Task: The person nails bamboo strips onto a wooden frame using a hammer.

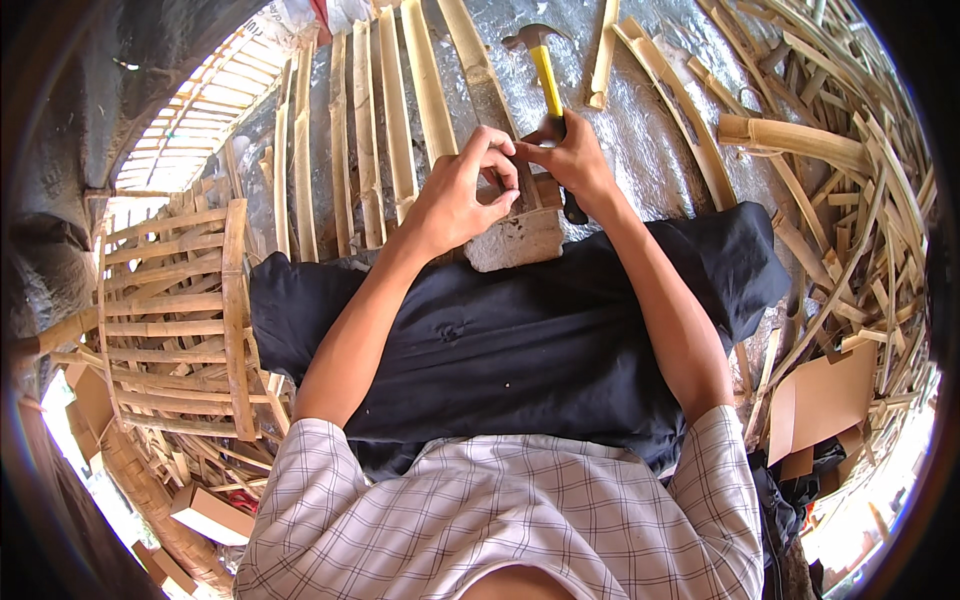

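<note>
Nearest, at the bottom of the frame, a plaid shirt [520, 490] is showing, and beyond it a dark cloth [500, 350] is covering the person's lap. At the cloth's far edge, in the centre, a rough pale block [515, 242] is sitting just below the hands. The left hand [460, 195] is hovering above the block's far side, its fingers curling into a loose ring; whether they are pinching something small, I cannot tell. The right hand [580, 165] is wrapping its fingers around the black grip of a hammer [546, 75], while its thumb and forefinger are reaching toward the left fingertips. The hammer's head is pointing toward the top of the frame.

Beneath the hands a bamboo strip [475, 65] is running up from near the block, and more strips [365, 140] are lying side by side to its left on a grey sheet [650, 130]. At the left, a slatted bamboo panel [235, 320] is standing assembled; at the right, bamboo offcuts [840, 230] are piling up.

Judging by this, the splitting is looking done for these strips, while joining them is seeming left: no crosspiece is visibly tying the row together.
</note>
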Demonstrator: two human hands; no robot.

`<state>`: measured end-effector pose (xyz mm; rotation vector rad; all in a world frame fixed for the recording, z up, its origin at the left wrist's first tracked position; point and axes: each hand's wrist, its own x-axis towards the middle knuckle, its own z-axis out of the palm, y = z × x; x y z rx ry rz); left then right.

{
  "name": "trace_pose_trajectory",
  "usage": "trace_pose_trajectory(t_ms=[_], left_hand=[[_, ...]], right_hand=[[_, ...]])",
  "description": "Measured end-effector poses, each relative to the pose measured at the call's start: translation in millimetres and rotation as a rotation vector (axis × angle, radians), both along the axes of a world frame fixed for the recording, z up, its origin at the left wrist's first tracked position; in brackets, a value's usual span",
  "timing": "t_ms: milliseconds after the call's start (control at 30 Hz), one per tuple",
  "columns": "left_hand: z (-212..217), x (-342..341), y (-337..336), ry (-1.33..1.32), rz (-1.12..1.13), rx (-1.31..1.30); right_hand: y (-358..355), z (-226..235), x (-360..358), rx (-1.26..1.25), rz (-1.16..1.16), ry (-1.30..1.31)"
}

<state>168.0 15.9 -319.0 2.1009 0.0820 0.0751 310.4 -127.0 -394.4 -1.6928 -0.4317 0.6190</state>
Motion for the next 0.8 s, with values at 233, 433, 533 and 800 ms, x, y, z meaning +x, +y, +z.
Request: trace_pose_trajectory(t_ms=[233,433,533,800], left_hand=[[-2.9,-0.6,0.6,-0.024,0.003,0.043],[-2.2,-0.3,0.0,0.008,0.001,0.037],[-3.9,-0.4,0.6,-0.001,-0.007,0.051],[-3.2,-0.5,-0.7,0.021,-0.01,0.0]], right_hand=[[0.7,16.5,-5.0,-0.015,0.005,-0.026],[-0.2,4.7,-2.4,0.036,0.0,-0.051],[-0.2,6.0,-2.8,0.012,-0.001,-0.062],[0.6,4.7,-1.9,-0.008,-0.018,-0.017]])
